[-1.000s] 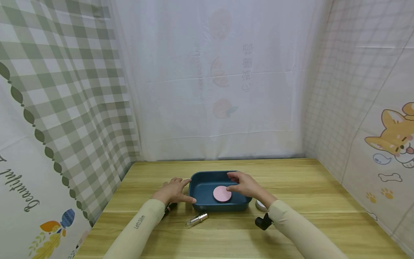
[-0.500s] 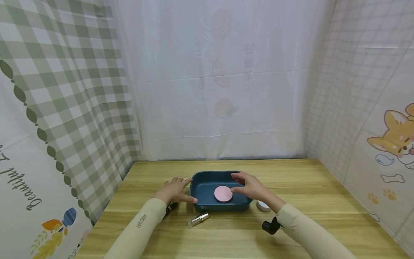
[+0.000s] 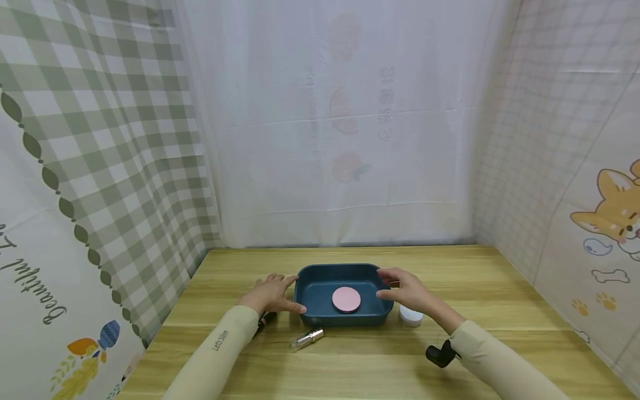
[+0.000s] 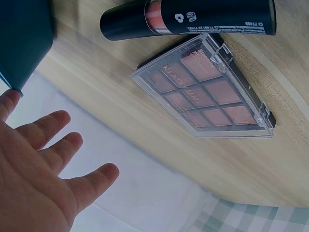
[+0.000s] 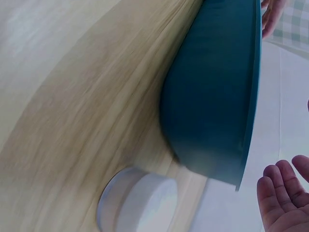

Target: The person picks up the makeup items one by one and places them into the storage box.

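Blue tray (image 3: 317, 300) sits on the surface (image 3: 360, 366), pink disc (image 3: 346, 300) inside. Left hand (image 3: 270, 294): fingers spread, fingertip touching the tray's left rim. Right hand (image 3: 407, 290): thumb and fingers wide apart at the right end, gripping nothing. White-lidded jar (image 3: 411, 315) just beside that end; clear-and-silver tube (image 3: 307, 339) lies in front. Palette (image 4: 207, 94) near left hand.

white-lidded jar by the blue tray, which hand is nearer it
Right: the right hand is at the right end of the blue tray, near the white-lidded jar; the left hand is at the tray's left end.
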The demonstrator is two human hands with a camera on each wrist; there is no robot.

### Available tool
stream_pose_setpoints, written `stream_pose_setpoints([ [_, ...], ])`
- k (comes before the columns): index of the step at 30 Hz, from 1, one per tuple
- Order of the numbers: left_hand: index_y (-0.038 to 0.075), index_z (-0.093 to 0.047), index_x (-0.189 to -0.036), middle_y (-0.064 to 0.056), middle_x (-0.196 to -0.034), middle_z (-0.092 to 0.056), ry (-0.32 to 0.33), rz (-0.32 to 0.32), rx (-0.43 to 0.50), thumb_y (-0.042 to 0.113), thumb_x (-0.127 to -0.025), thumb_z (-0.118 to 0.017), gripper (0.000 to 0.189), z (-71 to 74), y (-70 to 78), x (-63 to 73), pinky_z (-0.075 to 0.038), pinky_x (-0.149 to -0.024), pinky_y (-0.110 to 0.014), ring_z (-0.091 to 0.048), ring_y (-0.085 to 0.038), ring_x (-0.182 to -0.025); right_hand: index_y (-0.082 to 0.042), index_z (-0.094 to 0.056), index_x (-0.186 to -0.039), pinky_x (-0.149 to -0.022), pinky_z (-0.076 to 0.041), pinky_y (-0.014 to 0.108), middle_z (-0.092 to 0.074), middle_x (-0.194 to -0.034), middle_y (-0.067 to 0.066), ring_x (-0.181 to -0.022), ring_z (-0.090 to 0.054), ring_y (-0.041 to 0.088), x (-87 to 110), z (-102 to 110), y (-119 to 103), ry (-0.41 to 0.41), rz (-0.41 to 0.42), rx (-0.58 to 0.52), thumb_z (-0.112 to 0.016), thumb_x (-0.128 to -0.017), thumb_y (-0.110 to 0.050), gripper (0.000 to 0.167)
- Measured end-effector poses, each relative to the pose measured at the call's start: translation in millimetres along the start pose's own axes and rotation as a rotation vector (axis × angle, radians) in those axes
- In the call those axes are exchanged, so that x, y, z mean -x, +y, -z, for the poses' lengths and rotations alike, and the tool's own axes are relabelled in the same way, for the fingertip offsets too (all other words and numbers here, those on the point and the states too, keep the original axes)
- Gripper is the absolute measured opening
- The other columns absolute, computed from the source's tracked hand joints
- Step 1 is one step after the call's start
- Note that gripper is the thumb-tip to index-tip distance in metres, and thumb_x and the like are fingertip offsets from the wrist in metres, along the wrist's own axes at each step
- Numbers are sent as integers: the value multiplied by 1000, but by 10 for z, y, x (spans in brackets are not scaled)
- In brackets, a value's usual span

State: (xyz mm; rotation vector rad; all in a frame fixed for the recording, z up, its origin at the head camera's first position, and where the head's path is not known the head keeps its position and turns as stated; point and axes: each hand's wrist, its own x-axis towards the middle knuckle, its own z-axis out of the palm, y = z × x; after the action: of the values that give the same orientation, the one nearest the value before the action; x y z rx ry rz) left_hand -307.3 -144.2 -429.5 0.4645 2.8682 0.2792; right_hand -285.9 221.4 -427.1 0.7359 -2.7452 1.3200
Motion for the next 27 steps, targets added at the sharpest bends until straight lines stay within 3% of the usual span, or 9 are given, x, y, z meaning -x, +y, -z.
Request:
stream_pose_setpoints([
  [27,22,-38,-154,-18,-153,-38,-10,11,11,68,-76,-73,98,20,5,7,-21,-111,-67,-29,-40,-143,14,-50,-135,-95,-48,52,-55,-131,29,-114,-57,43,300,248,253,14,-36,61,-72,-93,-18,57],
])
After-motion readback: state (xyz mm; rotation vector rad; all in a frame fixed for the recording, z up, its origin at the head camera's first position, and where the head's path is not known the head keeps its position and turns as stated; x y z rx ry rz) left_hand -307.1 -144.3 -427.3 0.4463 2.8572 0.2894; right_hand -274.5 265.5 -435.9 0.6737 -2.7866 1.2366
